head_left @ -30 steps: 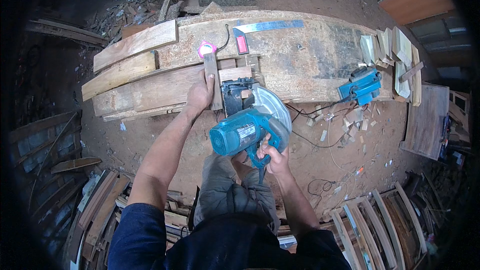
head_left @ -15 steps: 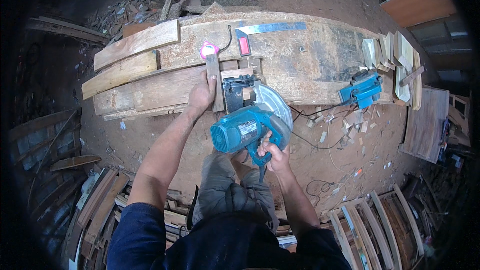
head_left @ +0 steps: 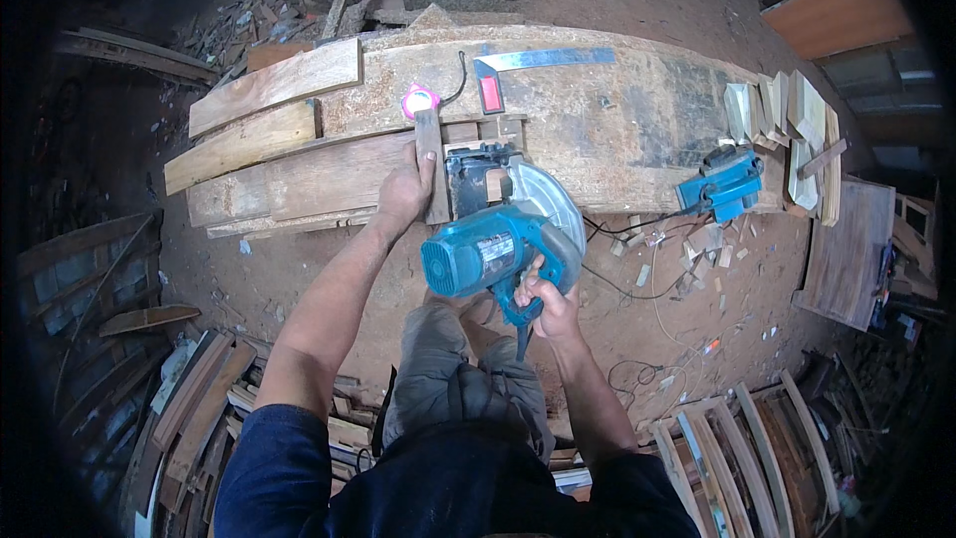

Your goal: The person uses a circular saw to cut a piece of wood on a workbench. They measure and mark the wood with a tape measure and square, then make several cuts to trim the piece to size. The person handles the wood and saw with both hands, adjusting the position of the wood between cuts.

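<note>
My left hand (head_left: 403,194) is closed on a short wooden batten (head_left: 435,189) lying across boards (head_left: 314,179) on the workbench (head_left: 617,110). A pink tape measure (head_left: 420,97) lies at the batten's far end. My right hand (head_left: 548,307) grips the rear handle of a teal circular saw (head_left: 478,254), its black base alongside the batten over the boards. The blade is hidden under the silver guard. A carpenter's square (head_left: 543,59) with a pink-red patch on its stock lies beyond the saw.
A teal power planer (head_left: 722,179) sits on the bench's right, beside pale offcuts (head_left: 807,110). Loose planks (head_left: 269,85) lie on the left end. Cords and scraps lie on the dirt floor below. Wood stacks (head_left: 737,458) surround me at both lower sides; a panel (head_left: 846,249) stands right.
The saw and my right hand have moved slightly forward, away from me along the batten. My left hand stays on the batten. The view has shifted slightly.
</note>
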`<action>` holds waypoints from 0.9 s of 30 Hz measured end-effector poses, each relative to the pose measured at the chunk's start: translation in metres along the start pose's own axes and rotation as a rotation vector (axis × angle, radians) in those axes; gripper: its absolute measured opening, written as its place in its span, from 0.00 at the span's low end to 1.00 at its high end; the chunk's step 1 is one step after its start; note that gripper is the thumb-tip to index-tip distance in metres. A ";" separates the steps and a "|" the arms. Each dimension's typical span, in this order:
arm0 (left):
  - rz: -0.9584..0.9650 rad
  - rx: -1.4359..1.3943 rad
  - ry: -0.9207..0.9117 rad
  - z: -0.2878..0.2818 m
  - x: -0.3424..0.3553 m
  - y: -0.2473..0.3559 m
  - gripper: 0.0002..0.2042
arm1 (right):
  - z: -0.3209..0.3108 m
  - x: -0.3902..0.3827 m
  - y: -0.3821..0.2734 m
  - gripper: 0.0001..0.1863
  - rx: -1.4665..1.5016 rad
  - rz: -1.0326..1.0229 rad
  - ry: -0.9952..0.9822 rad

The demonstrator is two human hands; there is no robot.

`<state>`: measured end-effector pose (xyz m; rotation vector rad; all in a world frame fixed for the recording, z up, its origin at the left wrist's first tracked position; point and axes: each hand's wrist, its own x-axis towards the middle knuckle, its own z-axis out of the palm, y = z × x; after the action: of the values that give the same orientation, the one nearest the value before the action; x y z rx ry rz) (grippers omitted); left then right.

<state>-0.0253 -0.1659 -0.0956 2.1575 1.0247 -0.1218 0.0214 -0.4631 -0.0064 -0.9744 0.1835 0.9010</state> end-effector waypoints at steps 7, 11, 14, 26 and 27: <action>-0.026 0.011 -0.006 -0.002 0.000 0.004 0.25 | 0.005 0.006 -0.005 0.12 -0.005 0.001 -0.009; -0.016 -0.016 0.006 -0.003 -0.001 0.004 0.25 | 0.009 0.009 -0.007 0.13 0.006 0.022 0.000; -0.022 -0.022 -0.003 -0.004 -0.001 0.004 0.25 | 0.010 0.011 -0.008 0.13 -0.014 0.007 0.004; -0.050 -0.038 -0.057 -0.009 -0.001 0.006 0.25 | 0.012 0.021 -0.009 0.14 0.009 0.013 0.018; -0.054 -0.037 -0.064 -0.009 -0.001 0.006 0.25 | 0.013 0.021 -0.009 0.13 0.009 0.019 0.026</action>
<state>-0.0235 -0.1628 -0.0851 2.0804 1.0406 -0.1942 0.0386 -0.4431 -0.0041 -0.9779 0.2189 0.9045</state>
